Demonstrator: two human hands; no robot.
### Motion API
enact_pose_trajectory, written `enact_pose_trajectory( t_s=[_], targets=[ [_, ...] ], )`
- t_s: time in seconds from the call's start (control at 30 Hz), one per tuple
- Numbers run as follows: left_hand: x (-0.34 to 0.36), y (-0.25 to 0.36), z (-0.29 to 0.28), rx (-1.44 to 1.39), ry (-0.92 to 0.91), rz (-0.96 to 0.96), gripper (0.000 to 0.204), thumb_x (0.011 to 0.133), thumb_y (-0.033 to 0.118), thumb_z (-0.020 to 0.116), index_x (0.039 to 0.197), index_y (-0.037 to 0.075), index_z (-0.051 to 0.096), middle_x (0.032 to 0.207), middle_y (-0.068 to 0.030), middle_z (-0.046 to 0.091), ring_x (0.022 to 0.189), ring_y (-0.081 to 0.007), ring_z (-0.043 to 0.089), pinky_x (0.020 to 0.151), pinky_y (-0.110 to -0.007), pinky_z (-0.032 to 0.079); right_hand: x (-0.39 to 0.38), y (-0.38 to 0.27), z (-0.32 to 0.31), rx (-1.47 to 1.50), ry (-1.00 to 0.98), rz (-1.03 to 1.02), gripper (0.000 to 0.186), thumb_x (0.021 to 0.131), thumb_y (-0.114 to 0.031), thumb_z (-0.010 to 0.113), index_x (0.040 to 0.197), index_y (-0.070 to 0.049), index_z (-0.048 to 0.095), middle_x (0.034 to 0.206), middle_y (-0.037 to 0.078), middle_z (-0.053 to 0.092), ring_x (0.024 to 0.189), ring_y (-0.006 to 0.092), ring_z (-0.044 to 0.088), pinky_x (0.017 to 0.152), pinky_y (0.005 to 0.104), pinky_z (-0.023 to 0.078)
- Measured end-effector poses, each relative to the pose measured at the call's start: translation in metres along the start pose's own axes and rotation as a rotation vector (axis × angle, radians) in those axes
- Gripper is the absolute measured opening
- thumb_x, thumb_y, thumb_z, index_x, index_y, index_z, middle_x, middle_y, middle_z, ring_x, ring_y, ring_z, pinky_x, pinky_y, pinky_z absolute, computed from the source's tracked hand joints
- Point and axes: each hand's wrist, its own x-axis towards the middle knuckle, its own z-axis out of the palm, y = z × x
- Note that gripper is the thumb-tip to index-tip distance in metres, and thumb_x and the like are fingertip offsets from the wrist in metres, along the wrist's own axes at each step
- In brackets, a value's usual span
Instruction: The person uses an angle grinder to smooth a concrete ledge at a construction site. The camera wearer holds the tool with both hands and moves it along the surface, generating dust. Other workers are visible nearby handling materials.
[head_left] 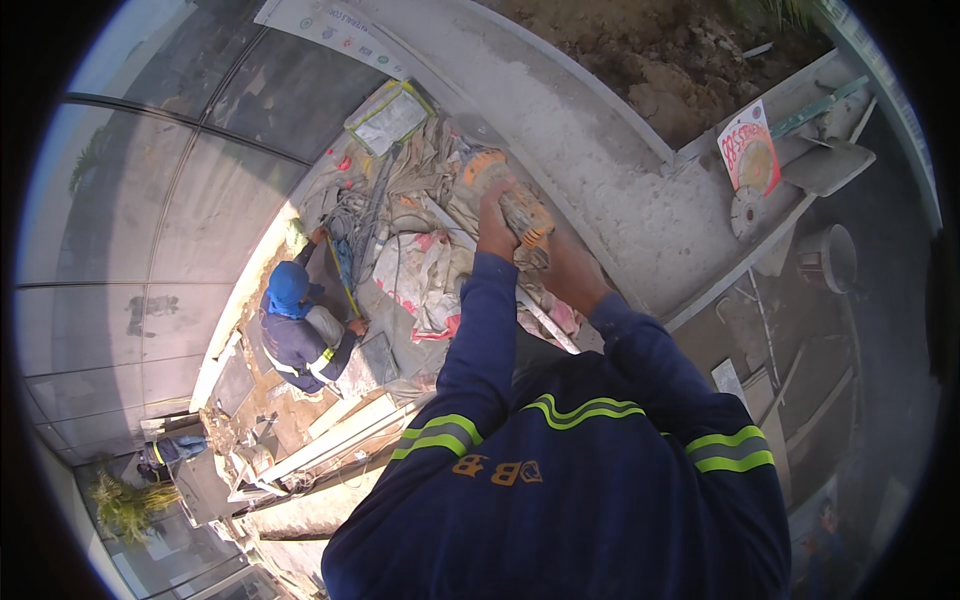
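Observation:
A dusty orange power tool, an angle grinder by its shape (527, 212), is held out in front of me. My left hand (494, 226) is wrapped around its body from the left. My right hand (572, 272) is closed at the tool's near end, its fingers partly hidden. Its far end (484, 168) is a wider orange part above crumpled dusty sheeting. Below the tool lie white and red sacks (425, 275) and a long pale strip (545, 318). To the right, a round cutting disc (746, 213) rests on the ledge beside a red and white card (748, 150).
A co-worker (300, 330) in a blue head covering crouches at left, holding a yellow tape measure (343, 275). A concrete ledge (620, 190) runs along the right. Beyond it stands a bucket (828, 258). Timber boards (330, 440) lie lower left; glass panels (150, 220) line the left.

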Motion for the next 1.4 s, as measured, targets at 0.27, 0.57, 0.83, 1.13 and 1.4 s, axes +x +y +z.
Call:
enact_pose_trajectory(
  t_s=[0.27,0.57,0.83,1.13,1.4],
  targets=[
    [0.005,0.001,-0.005,-0.009,-0.008,-0.009,0.03,0.086,0.019,0.069,0.11,0.004,0.061,0.092,-0.0151,0.067,0.081,-0.0328,0.069,0.074,-0.047,0.06,0.002,-0.002,0.0,-0.007,-0.027,0.023,0.037,0.083,-0.011,0.064,0.112,0.006,0.047,0.093,0.034,0.069,0.092,0.0504,0.068,0.083,0.0568,0.053],
    [-0.014,-0.008,-0.008,-0.017,-0.026,0.023,0.03,0.085,0.018,0.069,0.11,0.003,0.061,0.093,-0.0151,0.068,0.082,-0.0326,0.069,0.075,-0.049,0.06,-0.019,-0.007,-0.009,-0.032,-0.015,0.018,0.033,0.084,-0.009,0.062,0.108,0.004,0.044,0.089,0.034,0.069,0.087,0.051,0.068,0.079,0.0584,0.053],
    [-0.016,-0.009,-0.008,-0.01,0.02,-0.029,0.03,0.083,0.019,0.07,0.107,0.004,0.06,0.09,-0.0155,0.066,0.08,-0.0346,0.07,0.074,-0.049,0.059,-0.019,-0.006,-0.011,-0.043,-0.064,0.051,0.034,0.083,-0.008,0.061,0.108,0.003,0.042,0.088,0.034,0.069,0.086,0.0522,0.068,0.078,0.0593,0.053],
    [-0.01,-0.01,-0.011,-0.007,-0.018,-0.01,0.028,0.084,0.018,0.068,0.107,0.003,0.061,0.09,-0.0157,0.067,0.081,-0.0338,0.07,0.074,-0.049,0.059,-0.016,0.0,-0.007,0.001,-0.046,0.034,0.036,0.083,-0.009,0.064,0.11,0.005,0.044,0.093,0.034,0.067,0.09,0.0519,0.066,0.079,0.0584,0.052],
    [0.006,-0.005,-0.013,-0.008,-0.014,0.002,0.028,0.085,0.018,0.068,0.109,0.004,0.062,0.094,-0.0142,0.067,0.081,-0.0332,0.069,0.075,-0.049,0.06,-0.004,-0.001,-0.002,-0.024,-0.013,0.001,0.036,0.084,-0.011,0.065,0.108,0.004,0.043,0.09,0.034,0.069,0.087,0.0514,0.068,0.078,0.058,0.053]
  ],
)
